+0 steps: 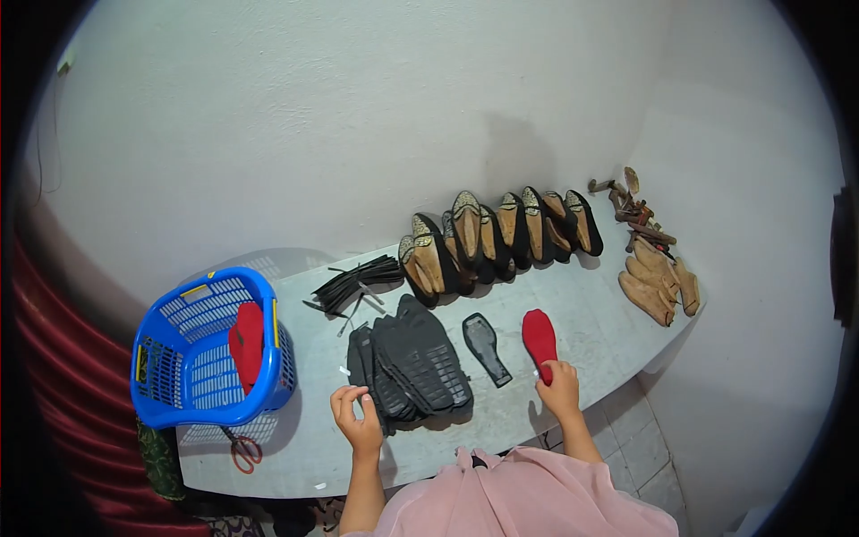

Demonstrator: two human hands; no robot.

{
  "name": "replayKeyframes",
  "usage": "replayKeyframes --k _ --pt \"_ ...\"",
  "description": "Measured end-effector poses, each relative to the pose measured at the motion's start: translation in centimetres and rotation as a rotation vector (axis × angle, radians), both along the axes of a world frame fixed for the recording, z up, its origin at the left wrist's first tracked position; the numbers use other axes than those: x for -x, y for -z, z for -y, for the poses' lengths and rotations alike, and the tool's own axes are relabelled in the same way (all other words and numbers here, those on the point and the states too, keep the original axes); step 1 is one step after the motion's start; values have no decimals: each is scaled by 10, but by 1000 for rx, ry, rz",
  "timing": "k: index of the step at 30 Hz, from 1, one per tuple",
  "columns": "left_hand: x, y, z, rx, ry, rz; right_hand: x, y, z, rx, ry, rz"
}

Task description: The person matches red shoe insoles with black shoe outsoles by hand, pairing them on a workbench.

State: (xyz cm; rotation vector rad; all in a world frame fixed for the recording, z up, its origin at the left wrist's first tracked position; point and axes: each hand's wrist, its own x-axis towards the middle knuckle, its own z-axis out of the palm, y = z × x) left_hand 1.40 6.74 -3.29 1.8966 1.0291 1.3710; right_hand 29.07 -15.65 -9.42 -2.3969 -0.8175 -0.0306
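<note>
Two hands | right hand (559, 383) fingers pinch flat red insole (540, 340) | left hand (356, 419) fingers loosely apart beside ribbed black soles (416, 362)

A small shoemaking workshop: a grey worktable (591, 331) against a bare wall carries a far row of unfinished shoes (501, 234), black soles (413, 362) near the middle, and wooden shoe forms (658, 286) at right.

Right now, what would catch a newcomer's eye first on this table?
The bright blue basket at the table's left edge, with a red insole propped inside. Next, the row of shoes along the wall. The right hand touches another red insole; the left hand rests beside stacked black soles.
</note>
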Motion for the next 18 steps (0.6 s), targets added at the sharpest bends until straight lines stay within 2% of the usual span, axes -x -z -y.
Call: replayKeyframes --k 5,9,13,18 --pt "-45 -3 33 -17 57 8 -29 25 16 296 -47 -181" --pt "-75 -2 56 -43 62 -43 -42 39 18 276 -76 -132" --pt "-104 2 73 -38 71 -73 -59 39 19 385 -90 -308" --pt "-135 5 94 -63 94 -106 -79 28 23 367 -126 -359"
